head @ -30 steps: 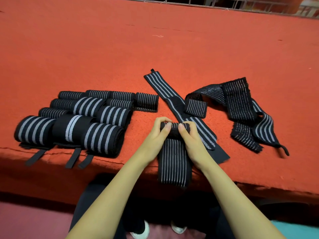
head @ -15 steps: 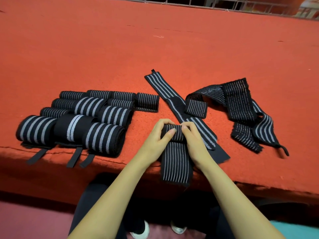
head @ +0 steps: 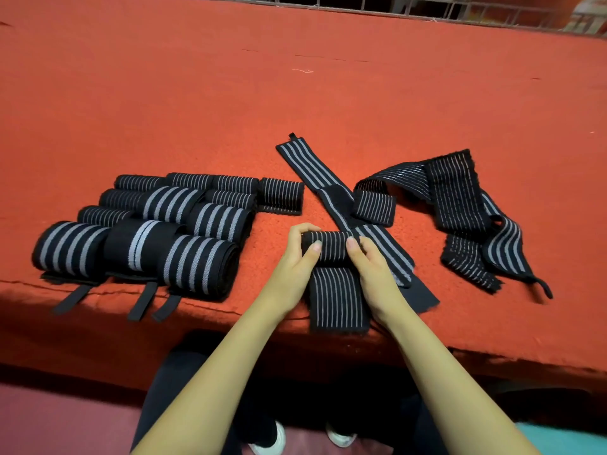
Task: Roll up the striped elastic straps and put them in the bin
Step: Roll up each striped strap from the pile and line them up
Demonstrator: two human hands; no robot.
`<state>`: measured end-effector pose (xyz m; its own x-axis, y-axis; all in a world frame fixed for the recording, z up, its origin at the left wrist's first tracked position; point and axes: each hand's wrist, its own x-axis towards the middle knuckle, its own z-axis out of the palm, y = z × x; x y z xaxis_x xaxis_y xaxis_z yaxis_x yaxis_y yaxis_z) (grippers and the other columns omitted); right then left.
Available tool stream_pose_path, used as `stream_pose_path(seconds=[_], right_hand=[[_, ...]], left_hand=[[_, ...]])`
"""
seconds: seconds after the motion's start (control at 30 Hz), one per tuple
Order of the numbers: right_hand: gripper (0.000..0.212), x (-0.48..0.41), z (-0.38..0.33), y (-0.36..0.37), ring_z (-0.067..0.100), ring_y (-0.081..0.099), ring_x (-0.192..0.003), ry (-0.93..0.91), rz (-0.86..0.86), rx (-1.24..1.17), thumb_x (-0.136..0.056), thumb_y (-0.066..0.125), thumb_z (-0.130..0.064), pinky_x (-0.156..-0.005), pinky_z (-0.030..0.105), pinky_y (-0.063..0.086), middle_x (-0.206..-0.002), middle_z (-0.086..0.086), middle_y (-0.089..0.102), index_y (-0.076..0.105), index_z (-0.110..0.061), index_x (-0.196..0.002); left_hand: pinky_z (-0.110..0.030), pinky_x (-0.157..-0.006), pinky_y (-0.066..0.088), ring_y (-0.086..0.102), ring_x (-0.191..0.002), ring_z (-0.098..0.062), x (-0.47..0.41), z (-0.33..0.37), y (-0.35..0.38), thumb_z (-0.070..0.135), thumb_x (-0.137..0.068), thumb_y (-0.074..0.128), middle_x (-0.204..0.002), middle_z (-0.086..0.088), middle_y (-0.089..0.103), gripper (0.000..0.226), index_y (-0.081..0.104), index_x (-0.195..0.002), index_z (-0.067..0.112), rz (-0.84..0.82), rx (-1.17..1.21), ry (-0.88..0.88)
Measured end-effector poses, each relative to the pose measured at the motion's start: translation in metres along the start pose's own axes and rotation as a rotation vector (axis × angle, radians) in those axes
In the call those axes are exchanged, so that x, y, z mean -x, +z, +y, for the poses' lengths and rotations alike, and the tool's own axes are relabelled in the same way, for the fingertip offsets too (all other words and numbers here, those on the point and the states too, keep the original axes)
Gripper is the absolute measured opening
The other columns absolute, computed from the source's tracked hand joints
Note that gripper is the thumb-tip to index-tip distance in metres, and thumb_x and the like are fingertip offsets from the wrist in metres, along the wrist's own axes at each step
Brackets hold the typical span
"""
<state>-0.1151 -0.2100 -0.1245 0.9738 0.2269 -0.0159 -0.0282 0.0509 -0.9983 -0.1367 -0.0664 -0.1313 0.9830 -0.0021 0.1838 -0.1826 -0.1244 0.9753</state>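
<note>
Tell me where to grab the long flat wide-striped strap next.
Pinch the wide-striped strap at its far end, by the little tab, coming from above on its left. That end lies flat and uncovered on the red surface; the near end is crowded by the right hand and the part-rolled strap, and a small folded piece seems to overlap its middle.

**What the view keeps back**

Both ends of the half-rolled strap disappear under the curled fingers of the left grip and the right grip. The right grip also covers part of the flat strap. The back rows of the rolled straps lie partly behind the front ones. The top edge crops the railing, both side edges crop the bench, and the white shoes show only in part.
</note>
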Motion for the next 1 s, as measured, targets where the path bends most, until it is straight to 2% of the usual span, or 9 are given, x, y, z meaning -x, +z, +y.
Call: stream_pose_path(seconds=[0.17, 0.33, 0.43, 0.57, 0.67, 0.73, 0.83, 0.9, 1.0], right_hand=[[0.011, 0.000, 0.005, -0.005, 0.005, 0.057, -0.090, -0.068, -0.011, 0.017, -0.101, 0.045, -0.018, -0.085, 0.023, 0.044, -0.101, 0.001, 0.057, 0.048, -0.022, -0.111], [0.026, 0.003, 0.000, 0.000, -0.002, 0.055, -0.087, -0.054, -0.073, -0.002, -0.085, 0.048, -0.042, -0.081, 0.019, 0.044, -0.101, -0.007, 0.052, 0.042, -0.029, -0.106], [0.040, 0.003, -0.002, 0.001, -0.005, 0.055, -0.087, -0.009, -0.050, -0.016, -0.090, 0.045, -0.058, -0.082, 0.021, 0.043, -0.101, -0.010, 0.050, 0.041, -0.027, -0.115], [0.041, 0.001, -0.001, -0.002, -0.002, 0.055, -0.090, 0.000, -0.024, 0.026, -0.098, 0.032, -0.046, -0.075, 0.012, 0.045, -0.102, -0.010, 0.051, 0.042, -0.017, -0.126], [0.020, 0.001, 0.000, -0.003, 0.007, 0.055, -0.092, -0.010, -0.019, 0.061, -0.103, 0.037, -0.031, -0.082, 0.024, 0.045, -0.105, -0.001, 0.053, 0.047, -0.018, -0.115], [0.010, 0.000, 0.000, -0.004, 0.006, 0.058, -0.085, -0.005, -0.023, 0.016, -0.102, 0.040, -0.017, -0.075, 0.020, 0.048, -0.102, 0.003, 0.055, 0.049, -0.020, -0.107], [0.014, 0.001, 0.000, -0.005, 0.003, 0.062, -0.073, -0.012, -0.032, -0.052, -0.098, 0.042, -0.008, -0.066, 0.019, 0.050, -0.091, 0.001, 0.060, 0.049, -0.020, -0.102], [0.013, 0.002, 0.002, -0.006, 0.006, 0.062, -0.076, -0.036, -0.038, -0.073, -0.091, 0.048, -0.017, -0.067, 0.021, 0.050, -0.090, 0.000, 0.061, 0.048, -0.020, -0.103], [0.030, 0.003, 0.002, -0.004, 0.007, 0.060, -0.084, -0.048, -0.013, -0.084, -0.083, 0.051, -0.031, -0.075, 0.021, 0.050, -0.094, -0.004, 0.060, 0.050, -0.019, -0.110]], left_hand=[[-0.032, -0.093, 0.044, 0.057, -0.091, 0.001, -0.006, -0.001, 0.002, 0.065, -0.087, 0.038, -0.097, 0.021, 0.061, 0.043, 0.049, -0.115, 0.034, 0.023, 0.007, -0.103], [-0.018, -0.074, 0.040, 0.055, -0.074, 0.016, -0.005, 0.008, 0.004, 0.045, -0.101, 0.031, -0.092, 0.012, 0.059, 0.015, 0.043, -0.103, 0.036, -0.029, -0.084, -0.166], [-0.013, -0.081, 0.041, 0.054, -0.086, 0.011, -0.003, 0.004, 0.005, 0.038, -0.103, 0.031, -0.102, 0.010, 0.055, 0.008, 0.039, -0.105, 0.037, -0.074, -0.038, -0.121], [-0.032, -0.101, 0.040, 0.051, -0.111, -0.011, -0.004, -0.004, 0.007, 0.048, -0.097, 0.034, -0.119, 0.002, 0.051, 0.011, 0.037, -0.107, 0.045, -0.123, -0.029, -0.073], [-0.033, -0.106, 0.038, 0.049, -0.119, -0.015, -0.004, -0.006, 0.006, 0.047, -0.092, 0.039, -0.122, 0.002, 0.050, 0.014, 0.039, -0.105, 0.052, -0.091, -0.052, -0.034], [-0.031, -0.104, 0.038, 0.049, -0.117, -0.014, -0.004, -0.004, 0.005, 0.044, -0.091, 0.043, -0.121, 0.003, 0.050, 0.018, 0.041, -0.106, 0.054, -0.089, -0.047, -0.030], [-0.024, -0.092, 0.038, 0.051, -0.108, -0.007, -0.004, 0.003, 0.004, 0.042, -0.099, 0.043, -0.117, 0.006, 0.053, 0.019, 0.040, -0.118, 0.040, -0.092, -0.062, -0.110], [-0.021, -0.085, 0.039, 0.054, -0.103, -0.006, -0.006, 0.007, 0.004, 0.049, -0.098, 0.037, -0.112, 0.010, 0.057, 0.028, 0.043, -0.118, 0.031, -0.078, -0.125, -0.172], [-0.026, -0.087, 0.043, 0.058, -0.097, -0.006, -0.006, 0.003, 0.005, 0.048, -0.097, 0.042, -0.101, 0.009, 0.062, 0.026, 0.049, -0.107, 0.025, -0.043, -0.115, -0.151]])
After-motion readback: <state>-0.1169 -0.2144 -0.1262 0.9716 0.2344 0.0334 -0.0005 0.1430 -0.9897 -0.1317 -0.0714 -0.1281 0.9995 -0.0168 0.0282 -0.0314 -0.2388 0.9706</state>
